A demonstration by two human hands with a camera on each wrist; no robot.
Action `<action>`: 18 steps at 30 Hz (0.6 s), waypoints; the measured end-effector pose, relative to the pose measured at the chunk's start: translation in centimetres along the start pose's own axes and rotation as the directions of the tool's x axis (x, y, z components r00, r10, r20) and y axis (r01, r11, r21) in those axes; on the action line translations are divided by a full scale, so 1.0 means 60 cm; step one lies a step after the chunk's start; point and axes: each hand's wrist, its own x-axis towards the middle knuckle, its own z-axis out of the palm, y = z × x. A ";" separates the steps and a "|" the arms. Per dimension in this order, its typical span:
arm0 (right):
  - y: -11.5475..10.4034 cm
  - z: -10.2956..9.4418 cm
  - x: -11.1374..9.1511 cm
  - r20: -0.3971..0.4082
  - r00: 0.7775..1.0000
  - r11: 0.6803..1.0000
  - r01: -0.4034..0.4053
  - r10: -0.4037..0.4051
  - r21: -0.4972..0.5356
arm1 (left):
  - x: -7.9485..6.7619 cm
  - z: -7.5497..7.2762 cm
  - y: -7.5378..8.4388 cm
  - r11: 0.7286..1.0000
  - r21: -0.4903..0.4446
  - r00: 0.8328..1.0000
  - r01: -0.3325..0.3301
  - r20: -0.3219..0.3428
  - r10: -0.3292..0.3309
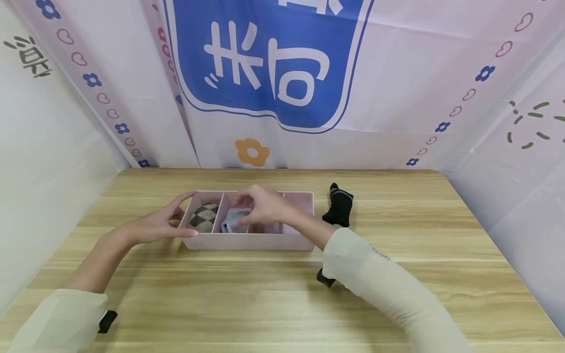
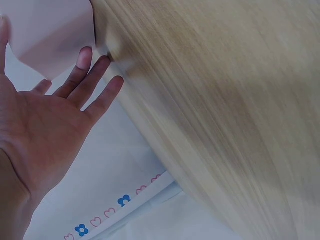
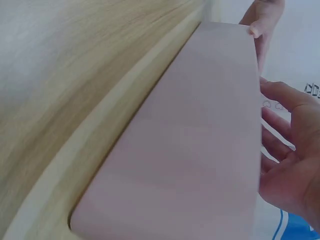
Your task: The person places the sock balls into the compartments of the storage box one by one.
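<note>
A pink divided storage box stands on the table. My left hand holds its left end, thumb at the front corner and index finger at the back one; in the left wrist view the other fingers extend loosely beside the box. My right hand reaches down into the second compartment and pinches a folded grey-blue sock. In the right wrist view the box's front wall hides that sock. A brown-and-cream argyle sock lies in the leftmost compartment.
Right of the box lies a black sock, partly near my right sleeve. The wooden table ends at a printed cloth backdrop. Thin dividers split the box into several compartments.
</note>
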 end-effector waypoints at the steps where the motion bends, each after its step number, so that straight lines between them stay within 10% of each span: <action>1: 0.000 -0.004 -0.003 0.000 1.000 1.000 0.008 -0.008 -0.009 | 0.000 0.000 0.000 1.000 -0.002 1.000 -0.003 0.001 0.003; 18: 0.024 -0.073 -0.076 -0.056 0.997 0.997 -0.054 0.058 0.061 | 0.002 0.000 -0.001 1.000 -0.003 1.000 0.002 0.008 -0.002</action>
